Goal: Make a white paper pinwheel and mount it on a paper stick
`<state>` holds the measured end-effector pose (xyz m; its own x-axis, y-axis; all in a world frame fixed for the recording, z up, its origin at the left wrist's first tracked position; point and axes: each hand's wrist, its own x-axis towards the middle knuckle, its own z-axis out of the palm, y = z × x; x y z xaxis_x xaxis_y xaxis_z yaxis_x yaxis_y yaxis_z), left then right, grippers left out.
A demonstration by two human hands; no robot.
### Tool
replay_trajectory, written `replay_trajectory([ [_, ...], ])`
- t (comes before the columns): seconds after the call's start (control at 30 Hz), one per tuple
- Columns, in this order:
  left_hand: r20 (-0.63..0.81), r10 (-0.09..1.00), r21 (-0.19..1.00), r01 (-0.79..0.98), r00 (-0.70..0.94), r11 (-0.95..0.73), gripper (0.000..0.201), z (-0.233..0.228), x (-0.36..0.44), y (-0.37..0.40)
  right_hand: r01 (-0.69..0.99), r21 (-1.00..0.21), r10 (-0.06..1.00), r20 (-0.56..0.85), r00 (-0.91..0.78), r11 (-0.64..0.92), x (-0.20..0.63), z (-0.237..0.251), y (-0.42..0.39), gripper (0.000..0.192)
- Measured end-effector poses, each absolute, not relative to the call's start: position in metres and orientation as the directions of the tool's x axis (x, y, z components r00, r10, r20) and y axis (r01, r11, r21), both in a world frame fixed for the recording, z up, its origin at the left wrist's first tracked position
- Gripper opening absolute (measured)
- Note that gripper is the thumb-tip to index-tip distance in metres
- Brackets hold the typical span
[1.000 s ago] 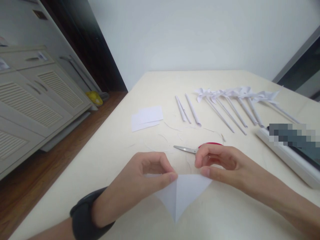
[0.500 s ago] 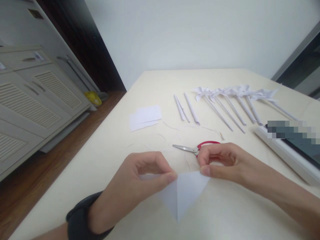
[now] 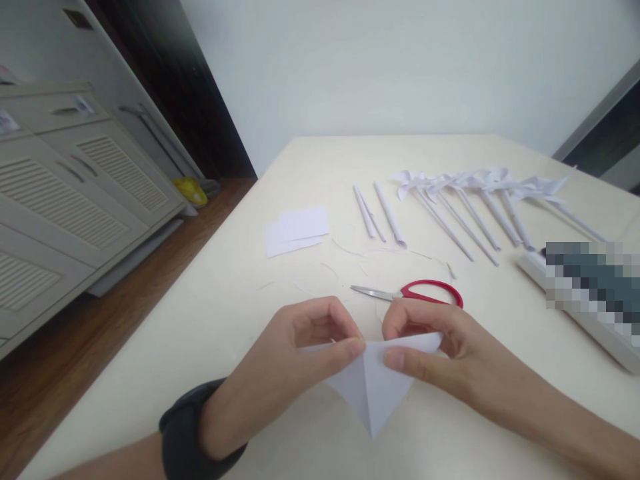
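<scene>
head view, table scene, places given relative to the red-handled scissors [image 3: 410,293]. folded white paper [image 3: 373,387]: triangular, point toward the viewer, centre crease running down to the tip, lifted just above the cream table [image 3: 300,167], nearer the viewer than the scissors and close to them. left hand [image 3: 295,360]: thumb and forefinger pinched shut on the paper's upper left edge beside the crease, other fingers curled; black watch band [image 3: 187,433] on the wrist; nearer than the scissors and a little left. right hand [image 3: 435,350]: thumb and forefinger closed on the paper's upper right edge, that corner poking out behind the fingers; just in front of the scissors' handles, apart from them. scissors: flat on the table, blades shut, tips pointing left. flat white paper sheets [image 3: 296,230]: two or so, overlapping, beyond the scissors and to their left, well apart. rolled paper sticks [image 3: 380,215]: three, side by side, beyond the scissors. paper pinwheels [image 3: 470,200]: a row of several on rolled sticks, heads overlapping, beyond the scissors and to their right. thin paper trimmings [image 3: 350,250]: scattered between the scissors and the sticks. white tray-like object [image 3: 585,313]: right of the scissors, partly pixelated, contents unreadable. off the table, far left of the scissors: louvred white cabinets [image 3: 75,200], wooden floor [image 3: 100,333], a yellow object [image 3: 189,190] on the floor by a dark doorway.
</scene>
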<state>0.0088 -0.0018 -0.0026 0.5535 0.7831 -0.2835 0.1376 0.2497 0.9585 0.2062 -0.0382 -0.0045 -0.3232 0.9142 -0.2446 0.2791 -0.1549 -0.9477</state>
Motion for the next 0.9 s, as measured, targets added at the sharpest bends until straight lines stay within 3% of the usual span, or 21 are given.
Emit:
replay_trajectory([
  [0.17, -0.345, 0.715, 0.929, 0.115, 0.608, 0.351, 0.012, -0.003, 0.01, -0.001, 0.227, -0.936, 0.872, -0.336, -0.356, -0.268, 0.209, -0.01, -0.036, 0.019],
  [0.3, -0.362, 0.719, 0.924, 0.126, 0.593, 0.361, 0.012, -0.001, 0.011, 0.001, 0.244, -0.928, 0.869, -0.356, -0.343, -0.283, 0.214, 0.001, -0.033, 0.021],
  [0.5, -0.376, 0.714, 0.925, 0.191, 0.591, 0.329, 0.011, 0.003, 0.006, 0.005, 0.189, -0.935, 0.876, -0.347, -0.334, -0.299, 0.223, 0.013, -0.025, 0.026],
  [0.9, -0.248, 0.79, 0.965, 0.21, 0.561, 0.155, 0.009, 0.008, -0.006, 0.02, 0.177, -0.937, 0.897, -0.34, -0.283, -0.3, 0.246, 0.01, -0.018, 0.021],
])
